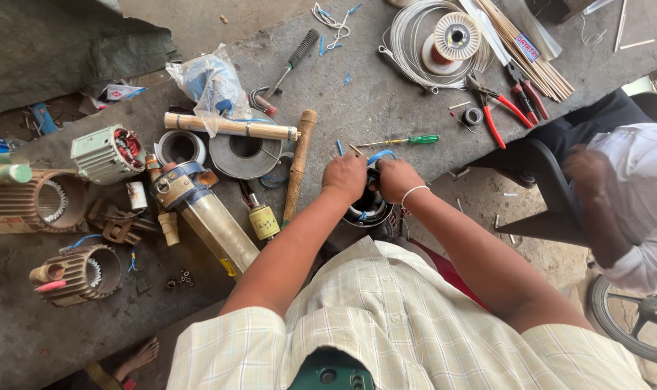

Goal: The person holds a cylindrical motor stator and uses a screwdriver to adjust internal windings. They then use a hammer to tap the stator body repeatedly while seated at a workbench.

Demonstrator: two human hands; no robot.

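Two hands are on one part: your left hand (345, 177) and right hand (398, 179) both grip a small round motor stator (368, 207) at the near edge of the concrete slab (386, 94). Fingers of both hands are curled together and clamped over the stator's upper rim, knuckles toward the camera. A blue wire (380, 154) loops up between your hands. Your right wrist carries a white bangle (412, 193).

Just beyond your hands, a green-handled screwdriver (404, 140) lies flat on the slab. A wooden handle (299, 164) lies just left of your left hand, running away from you. Farther left are a brass-topped cylindrical pump body (203, 210), a roll of metal strip (245, 154) and two finned motor housings (76, 271) near the left edge. Toward the far right corner sit a coil of white wire (415, 47), a wire spool (456, 35) and red-handled pliers (496, 108).

Another person in a white shirt (643, 195) sits well apart, off the right edge.
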